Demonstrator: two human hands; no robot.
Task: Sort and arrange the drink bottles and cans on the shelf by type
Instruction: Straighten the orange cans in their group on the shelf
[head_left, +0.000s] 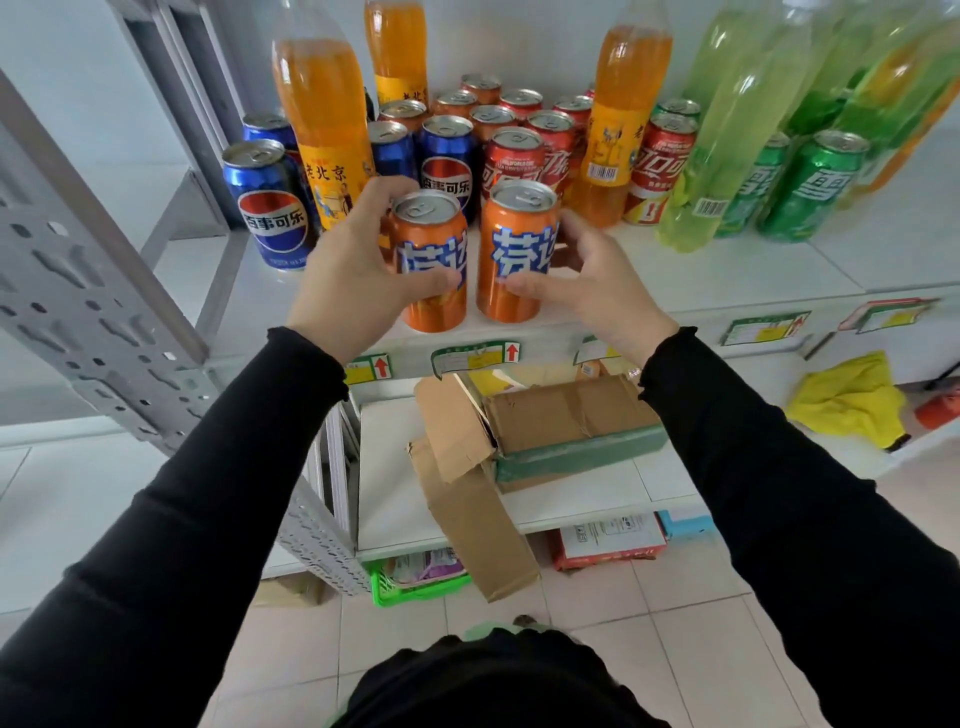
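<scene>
At the far left a grey perforated shelf upright slants across the view. On the white shelf beside it stands a blue cola can near the front edge, with more blue cans behind and to the right. A tall orange soda bottle rises between them, and a second one stands further back.

At the front edge of the shelf, two orange cans stand upright, just beside each other. The left hand grips the left orange can, fingers curled round its far side and thumb across the front. The right hand holds the right orange can, thumb on its front and fingers wrapped round its right side. Both arms wear black sleeves.

Behind these sit red cola cans in a cluster, then a third orange bottle, another red can, pale green bottles and green cans at the right.

On the lower shelf lies an opened cardboard box, and a yellow cloth further right. A green basket sits on the tiled floor
</scene>
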